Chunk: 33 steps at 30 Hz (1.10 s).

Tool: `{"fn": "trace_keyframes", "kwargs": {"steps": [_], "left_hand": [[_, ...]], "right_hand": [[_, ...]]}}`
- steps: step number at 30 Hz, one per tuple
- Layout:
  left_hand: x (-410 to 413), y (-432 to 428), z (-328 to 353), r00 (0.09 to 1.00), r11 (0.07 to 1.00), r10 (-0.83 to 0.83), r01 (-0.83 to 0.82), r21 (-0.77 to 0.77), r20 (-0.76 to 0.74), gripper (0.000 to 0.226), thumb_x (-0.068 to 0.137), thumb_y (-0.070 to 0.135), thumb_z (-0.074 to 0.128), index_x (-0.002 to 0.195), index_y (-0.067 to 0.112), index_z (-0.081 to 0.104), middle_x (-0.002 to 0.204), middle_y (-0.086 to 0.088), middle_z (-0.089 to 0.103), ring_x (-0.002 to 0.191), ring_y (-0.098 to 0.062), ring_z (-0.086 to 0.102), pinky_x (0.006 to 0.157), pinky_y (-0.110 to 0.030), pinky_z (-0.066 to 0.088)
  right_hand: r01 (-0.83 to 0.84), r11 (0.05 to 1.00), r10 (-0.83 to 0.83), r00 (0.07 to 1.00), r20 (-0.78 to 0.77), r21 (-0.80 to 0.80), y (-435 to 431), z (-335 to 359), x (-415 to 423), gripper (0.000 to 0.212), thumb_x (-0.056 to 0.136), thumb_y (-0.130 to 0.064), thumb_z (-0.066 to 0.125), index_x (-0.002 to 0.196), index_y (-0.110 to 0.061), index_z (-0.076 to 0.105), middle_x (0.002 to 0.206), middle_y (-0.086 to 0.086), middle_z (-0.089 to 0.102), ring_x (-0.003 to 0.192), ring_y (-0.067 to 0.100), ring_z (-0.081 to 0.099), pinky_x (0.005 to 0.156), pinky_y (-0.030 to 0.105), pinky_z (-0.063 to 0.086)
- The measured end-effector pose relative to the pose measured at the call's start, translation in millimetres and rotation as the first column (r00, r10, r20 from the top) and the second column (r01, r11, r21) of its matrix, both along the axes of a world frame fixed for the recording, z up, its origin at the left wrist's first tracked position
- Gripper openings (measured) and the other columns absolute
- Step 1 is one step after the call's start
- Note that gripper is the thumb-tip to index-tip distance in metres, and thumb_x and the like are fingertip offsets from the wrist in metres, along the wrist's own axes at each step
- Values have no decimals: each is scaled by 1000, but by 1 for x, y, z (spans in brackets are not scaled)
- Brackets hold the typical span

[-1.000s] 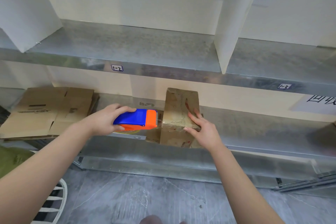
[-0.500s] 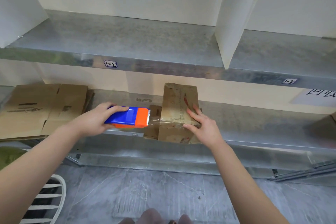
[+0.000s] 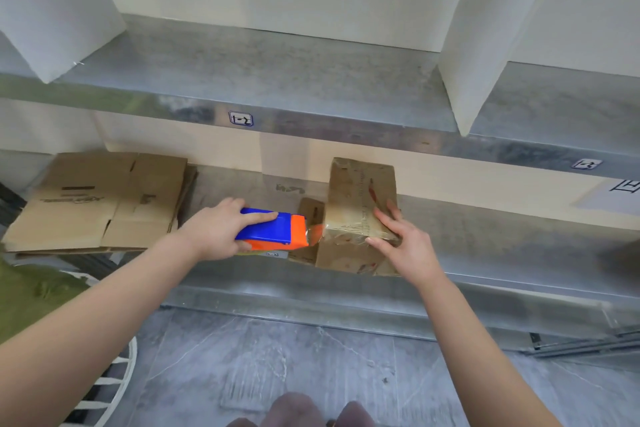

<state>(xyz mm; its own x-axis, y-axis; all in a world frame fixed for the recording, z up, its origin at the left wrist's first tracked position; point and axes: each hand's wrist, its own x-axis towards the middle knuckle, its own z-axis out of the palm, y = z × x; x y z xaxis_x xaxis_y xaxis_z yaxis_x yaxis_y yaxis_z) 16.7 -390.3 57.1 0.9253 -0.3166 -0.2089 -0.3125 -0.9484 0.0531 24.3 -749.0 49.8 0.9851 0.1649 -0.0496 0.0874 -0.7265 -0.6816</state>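
A small brown cardboard box stands on the lower metal shelf, its near end over the shelf edge. My left hand grips a blue and orange tape dispenser just left of the box. A short strip of clear tape runs from the dispenser's mouth to the box's left side. My right hand rests on the box's top right corner, fingers straight along the top and thumb against the front face.
Flattened cardboard boxes lie stacked at the left of the lower shelf. An upper metal shelf with white dividers overhangs it. A white wire rack stands at bottom left on the grey floor. My knees show at the bottom edge.
My left hand pulled the dispenser a little left away from the box, drawing out clear tape, then came back closer. My right hand stayed on the box.
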Motion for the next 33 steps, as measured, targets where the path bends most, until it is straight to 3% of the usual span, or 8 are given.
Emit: {"fn": "trace_keyframes", "kwargs": {"steps": [8,11,17,21,25,29,31,33], "left_hand": [[7,-33,-14,998,994,-5,11,108,-57,70,91,50,51,150,48,12,128,-7,41,119,-26,41,87,-35,45],[-1,-26,-29,992,998,29,-22,58,-126,71,91,44,55,148,51,12,126,-4,40,119,-23,38,85,-35,47],[7,15,-21,995,993,98,-99,-62,-21,69,90,19,55,146,47,26,133,-2,38,122,-23,32,75,-31,43],[23,31,-26,994,986,101,-96,-134,33,63,89,14,58,143,41,39,132,-7,43,120,-27,34,83,-36,44],[33,35,-47,992,979,114,-122,-164,-53,64,90,17,62,145,38,37,136,-11,41,123,-31,32,101,-42,36],[38,28,-58,989,995,99,-101,-8,-112,64,94,42,53,150,40,22,159,-7,15,145,-31,8,118,-48,7],[40,16,-52,991,996,71,-65,55,-111,73,88,67,37,152,40,15,162,-2,2,148,-27,-8,117,-50,-8],[36,-2,-43,997,999,43,-43,15,-65,90,72,80,14,152,38,14,162,2,2,148,-25,-10,116,-49,-11]], "right_hand": [[23,1000,-23,999,-23,14,1,1,0,58,83,-37,74,137,-37,52,155,-12,32,138,10,40,105,11,23],[22,999,-22,1000,-22,24,0,1,1,58,83,-37,75,137,-38,52,155,-13,31,137,9,41,105,12,24],[30,999,-29,999,-17,44,1,-1,1,59,82,-37,75,137,-38,52,155,-14,32,138,9,40,109,18,28],[28,998,-27,999,-17,58,1,-2,1,60,82,-37,76,137,-39,51,154,-15,31,138,8,39,108,16,27],[33,996,-31,999,-22,78,2,-4,2,60,82,-35,76,136,-41,51,154,-16,31,138,5,37,107,14,28],[29,997,-29,1000,-5,78,2,-4,0,58,84,-35,74,137,-39,51,154,-16,31,138,4,36,106,12,27],[23,997,-23,1000,5,71,2,-6,-1,57,86,-35,72,138,-38,50,155,-15,30,139,6,36,107,15,29],[15,998,-16,1000,11,58,3,-7,-2,56,87,-36,70,139,-38,49,156,-14,28,140,8,35,108,18,31]]}}
